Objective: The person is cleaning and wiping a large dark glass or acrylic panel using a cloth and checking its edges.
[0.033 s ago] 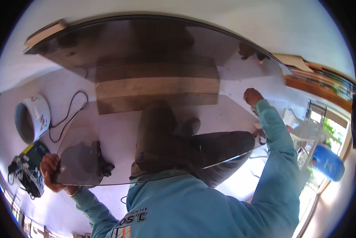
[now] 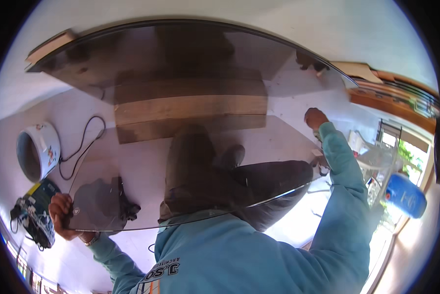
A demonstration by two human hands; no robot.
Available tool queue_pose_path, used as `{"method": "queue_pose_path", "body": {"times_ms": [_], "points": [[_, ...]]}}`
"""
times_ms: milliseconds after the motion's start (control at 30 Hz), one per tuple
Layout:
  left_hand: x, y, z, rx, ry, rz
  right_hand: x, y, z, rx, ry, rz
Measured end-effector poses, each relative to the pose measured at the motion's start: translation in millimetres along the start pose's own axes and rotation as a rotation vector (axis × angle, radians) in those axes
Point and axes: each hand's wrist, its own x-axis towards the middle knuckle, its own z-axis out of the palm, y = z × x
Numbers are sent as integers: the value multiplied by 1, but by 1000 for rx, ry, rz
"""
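Note:
A smoke-tinted glass sheet [image 2: 146,161] spans the space over my folded legs, which show through it. At its near left corner my left hand [image 2: 61,215] is closed round the edge. My right hand [image 2: 316,119] is a fist close to the sheet's right side; whatever it may hold is hidden by the fingers. Behind, a dark glossy panel [image 2: 180,54] with a black rim stretches across; I cannot tell whether it joins the sheet. A brown wooden block [image 2: 190,107] appears through the glass, and so does a dark bundled object [image 2: 127,208] near my left hand.
On the left stand a white patterned pot [image 2: 41,149] and a dark boxy device with cables [image 2: 36,213]. A black cord [image 2: 85,147] loops beside the pot. Wooden frames [image 2: 391,103] are stacked at the far right. A blue container [image 2: 406,196] sits below them.
The view has shifted slightly, moving the surroundings a little to the left. My right hand has edged slightly right relative to the glass. My left hand keeps its grip on the corner.

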Motion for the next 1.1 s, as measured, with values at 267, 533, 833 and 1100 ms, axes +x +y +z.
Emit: {"method": "queue_pose_path", "body": {"times_ms": [267,533,833,1100], "points": [[4,-3,-7,-59,19,-40,-84,63,-19,327,509,274],[-3,-1,-7,1,40,-13,-103,86,-17,528,386,434],[-8,2,-27,52,35,-45,-150,-152,-84,1316,-328,-108],[-3,2,-46,87,-143,-65,-153,-101,11,236,-95,-497]]}}
